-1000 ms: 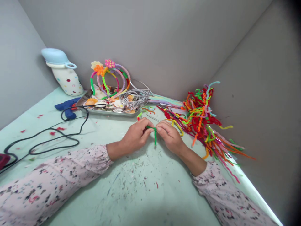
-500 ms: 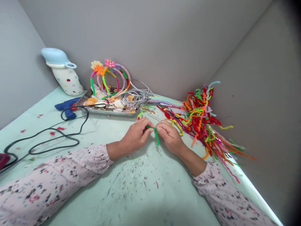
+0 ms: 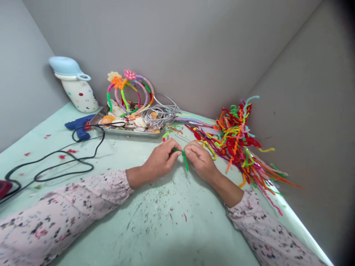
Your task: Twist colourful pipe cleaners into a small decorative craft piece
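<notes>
A green pipe cleaner (image 3: 185, 162) is pinched between my two hands above the middle of the table, with one end hanging down. My left hand (image 3: 161, 157) is closed on it with thumb and forefinger. Close beside, my right hand (image 3: 202, 159) pinches it near the bend, fingertips almost touching the left ones. Part of the pipe cleaner is hidden by the fingers. Just behind my hands lie a short green and red piece (image 3: 165, 136) and thin bare wires (image 3: 181, 137).
A metal tray (image 3: 133, 132) holds scraps, several flower-topped hoops (image 3: 122, 96) and coiled grey wire (image 3: 161, 115). At left are a blue glue gun (image 3: 80, 127), its black cord (image 3: 90, 157) and a bottle (image 3: 80, 92). A heap of coloured pipe cleaners (image 3: 235, 136) lies right.
The hanging end of the green pipe cleaner has shifted very slightly to the right. Both hands stay almost in the same place, still pinching.
</notes>
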Demonstrator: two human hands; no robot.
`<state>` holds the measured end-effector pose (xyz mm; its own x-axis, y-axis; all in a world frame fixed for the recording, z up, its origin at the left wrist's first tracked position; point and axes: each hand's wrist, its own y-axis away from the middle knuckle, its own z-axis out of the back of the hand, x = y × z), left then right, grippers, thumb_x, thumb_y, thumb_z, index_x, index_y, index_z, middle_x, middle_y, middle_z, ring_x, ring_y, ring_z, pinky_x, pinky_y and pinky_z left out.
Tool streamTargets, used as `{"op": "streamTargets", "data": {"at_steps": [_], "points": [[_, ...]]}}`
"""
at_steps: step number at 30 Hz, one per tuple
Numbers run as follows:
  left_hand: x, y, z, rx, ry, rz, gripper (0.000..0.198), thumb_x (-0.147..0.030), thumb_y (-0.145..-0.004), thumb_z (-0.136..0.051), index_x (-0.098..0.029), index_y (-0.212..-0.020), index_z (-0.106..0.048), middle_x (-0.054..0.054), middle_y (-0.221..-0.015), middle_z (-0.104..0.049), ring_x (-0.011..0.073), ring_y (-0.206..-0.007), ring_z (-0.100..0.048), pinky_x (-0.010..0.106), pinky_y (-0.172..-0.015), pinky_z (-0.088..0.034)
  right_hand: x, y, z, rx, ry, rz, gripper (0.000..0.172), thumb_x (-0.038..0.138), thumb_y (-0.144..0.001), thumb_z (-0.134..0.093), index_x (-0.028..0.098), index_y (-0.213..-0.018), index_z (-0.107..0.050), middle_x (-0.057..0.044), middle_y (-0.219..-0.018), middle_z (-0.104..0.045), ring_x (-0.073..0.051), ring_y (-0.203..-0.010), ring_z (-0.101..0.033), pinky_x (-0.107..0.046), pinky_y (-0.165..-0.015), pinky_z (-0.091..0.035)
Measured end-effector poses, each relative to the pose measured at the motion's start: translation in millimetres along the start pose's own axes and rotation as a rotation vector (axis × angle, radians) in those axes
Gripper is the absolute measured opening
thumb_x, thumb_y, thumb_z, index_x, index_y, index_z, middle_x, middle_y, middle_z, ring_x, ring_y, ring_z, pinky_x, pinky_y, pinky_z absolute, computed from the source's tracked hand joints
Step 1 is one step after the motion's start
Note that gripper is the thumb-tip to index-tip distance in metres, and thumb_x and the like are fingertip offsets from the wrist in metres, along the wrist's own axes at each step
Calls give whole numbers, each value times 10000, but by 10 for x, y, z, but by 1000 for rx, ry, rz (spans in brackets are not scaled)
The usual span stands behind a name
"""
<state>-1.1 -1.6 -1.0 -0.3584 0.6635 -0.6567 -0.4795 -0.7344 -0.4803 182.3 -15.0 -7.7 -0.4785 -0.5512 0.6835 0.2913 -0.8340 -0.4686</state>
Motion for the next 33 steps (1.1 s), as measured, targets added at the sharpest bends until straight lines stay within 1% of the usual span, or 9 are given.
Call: {"op": "streamTargets", "data": {"at_steps": [5, 8, 12, 15, 16, 21, 29, 33], "points": [[-21, -5, 0, 10, 4, -16, 66, -183, -889, -474, -166, -874, -536, 20, -803, -547, 144, -744, -493, 278, -681, -392, -8, -2, -6, 29, -42, 5, 294, 351, -946, -410, 209, -719, -531, -5, -733, -506, -164, -769, -493, -338, -785, -395], [-19, -3, -2, 1, 15, -9, 72, -184, -893, -472, -162, -881, -539, 19, -800, -546, 142, -742, -491, 277, -682, -391, -9, 0, -4, 26, -41, 1, 282, 341, -945, -415, 208, -734, -546, -8, -745, -523, -165, -775, -499, -343, -798, -396], [1, 5, -8, -29, 47, 21, 87, -215, -903, -478, -164, -879, -544, 11, -798, -545, 135, -731, -490, 278, -689, -395, -8, 7, 17, -19, -51, 19, 206, 293, -930, -441, 213, -824, -598, -25, -843, -585, -179, -851, -542, -356, -830, -414], [11, 12, -6, -48, 76, 60, 115, -257, -911, -480, -167, -873, -542, 6, -784, -548, 134, -717, -489, 276, -672, -390, -8, 17, 28, -72, -23, 61, 110, 232, -880, -506, 225, -905, -612, -34, -928, -598, -194, -927, -557, -367, -859, -425], [12, 13, -4, -49, 90, 73, 122, -266, -912, -479, -167, -873, -540, 5, -776, -547, 133, -711, -488, 274, -664, -387, -8, 20, 27, -87, 0, 75, 106, 208, -856, -531, 228, -920, -613, -34, -939, -599, -198, -939, -557, -371, -867, -427], [12, 9, 4, -40, 130, 92, 121, -262, -907, -481, -161, -868, -534, -1, -769, -539, 126, -702, -477, 266, -659, -374, -13, 16, 5, -127, 89, 128, 190, 129, -782, -595, 237, -938, -608, -27, -931, -611, -197, -918, -568, -370, -855, -443], [9, 15, -2, -30, 132, 90, 130, -265, -910, -484, -156, -872, -543, -7, -766, -541, 114, -686, -475, 257, -660, -366, -59, -1, -15, -184, 196, 223, 149, 163, -802, -636, 244, -927, -625, -23, -881, -638, -193, -859, -579, -361, -795, -456], [11, 13, -3, -38, 131, 82, 130, -261, -912, -481, -156, -868, -544, -1, -773, -550, 120, -704, -485, 258, -664, -370, -67, 2, -15, -196, 224, 253, 129, 198, -825, -636, 254, -942, -630, -23, -879, -648, -194, -860, -580, -367, -792, -457]]}}
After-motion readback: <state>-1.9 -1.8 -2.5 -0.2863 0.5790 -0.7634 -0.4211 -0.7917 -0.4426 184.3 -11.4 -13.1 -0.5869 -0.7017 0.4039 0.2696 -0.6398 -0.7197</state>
